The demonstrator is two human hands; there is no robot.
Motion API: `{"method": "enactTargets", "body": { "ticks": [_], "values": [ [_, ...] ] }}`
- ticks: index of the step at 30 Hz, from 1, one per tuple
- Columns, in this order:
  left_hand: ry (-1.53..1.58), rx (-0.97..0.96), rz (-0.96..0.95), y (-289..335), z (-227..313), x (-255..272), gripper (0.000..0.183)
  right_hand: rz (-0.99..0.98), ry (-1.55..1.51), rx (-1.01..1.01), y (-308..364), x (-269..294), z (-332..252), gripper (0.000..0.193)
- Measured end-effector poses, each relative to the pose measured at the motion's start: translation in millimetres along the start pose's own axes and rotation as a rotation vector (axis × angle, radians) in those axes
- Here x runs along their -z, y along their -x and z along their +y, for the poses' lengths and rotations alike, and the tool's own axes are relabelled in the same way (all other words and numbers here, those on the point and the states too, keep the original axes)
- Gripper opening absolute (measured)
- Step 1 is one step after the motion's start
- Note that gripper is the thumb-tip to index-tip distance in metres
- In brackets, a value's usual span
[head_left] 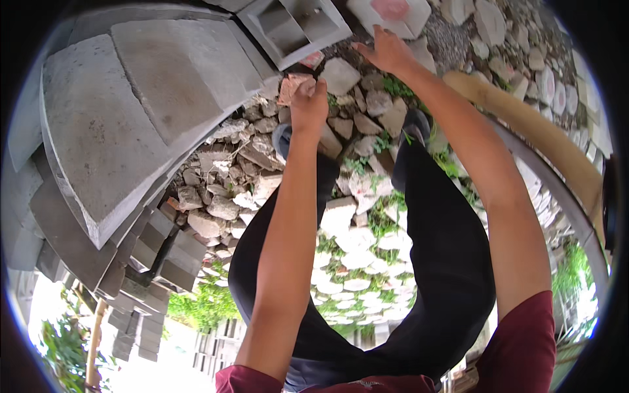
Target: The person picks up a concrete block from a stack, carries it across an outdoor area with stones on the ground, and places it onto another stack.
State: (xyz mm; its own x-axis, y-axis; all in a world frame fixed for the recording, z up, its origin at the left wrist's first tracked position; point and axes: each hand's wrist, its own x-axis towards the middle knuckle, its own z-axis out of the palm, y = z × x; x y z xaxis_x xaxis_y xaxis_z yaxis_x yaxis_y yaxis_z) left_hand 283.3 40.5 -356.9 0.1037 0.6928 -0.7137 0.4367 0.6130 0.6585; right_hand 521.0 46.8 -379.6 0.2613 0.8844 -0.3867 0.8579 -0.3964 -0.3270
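Note:
My left hand [309, 110] is closed on a broken piece of reddish brick [291, 86], just below a hollow grey concrete block [315, 50]. Fingers spread, my right hand [388, 51] reaches out beside a pale slab [406, 14] that has a round red mark on top. Whether its fingertips touch the slab I cannot tell. Between the hands lies a flat pale stone [341, 76]. Another small red brick fragment [312, 59] rests against the concrete block's near edge.
Stacked grey concrete slabs [157, 78] rise on the left, with more blocks [180, 259] below them. Rubble [223, 207] and rough stones surround my feet, with weeds [383, 223] between them. A tan curved beam or pipe [524, 124] runs along the right.

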Motion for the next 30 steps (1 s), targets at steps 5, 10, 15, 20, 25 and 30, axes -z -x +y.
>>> {"method": "enactTargets", "body": {
  "ticks": [5, 10, 15, 20, 25, 30],
  "values": [
    [0.049, 0.019, -0.113, 28.4, 37.1, 3.3, 0.039, 0.004, 0.176, 0.007, 75.7, 28.7, 32.0, 0.062],
    [-0.203, -0.318, -0.257, 47.5, 69.1, 21.4, 0.039, -0.104, 0.101, -0.104, 142.5, 63.5, 36.1, 0.066],
    [-0.365, -0.381, -0.287, 62.4, 66.6, 25.2, 0.039, 0.241, -0.213, -0.199, 199.3, 42.7, 25.4, 0.051],
    [-0.590, -0.519, -0.396, 91.1, 34.6, -17.9, 0.038, 0.344, -0.500, -0.221, 273.5, 11.0, 47.9, 0.028],
    [-0.500, -0.517, -0.467, 182.7, 9.2, -71.3, 0.040, 0.748, -0.767, -0.330, 383.3, 16.0, 45.8, 0.022],
    [-0.612, -0.574, -0.646, 290.2, 7.5, -130.5, 0.039, 0.865, -0.877, -0.464, 507.2, 36.8, 76.0, 0.024]
  ]
}}
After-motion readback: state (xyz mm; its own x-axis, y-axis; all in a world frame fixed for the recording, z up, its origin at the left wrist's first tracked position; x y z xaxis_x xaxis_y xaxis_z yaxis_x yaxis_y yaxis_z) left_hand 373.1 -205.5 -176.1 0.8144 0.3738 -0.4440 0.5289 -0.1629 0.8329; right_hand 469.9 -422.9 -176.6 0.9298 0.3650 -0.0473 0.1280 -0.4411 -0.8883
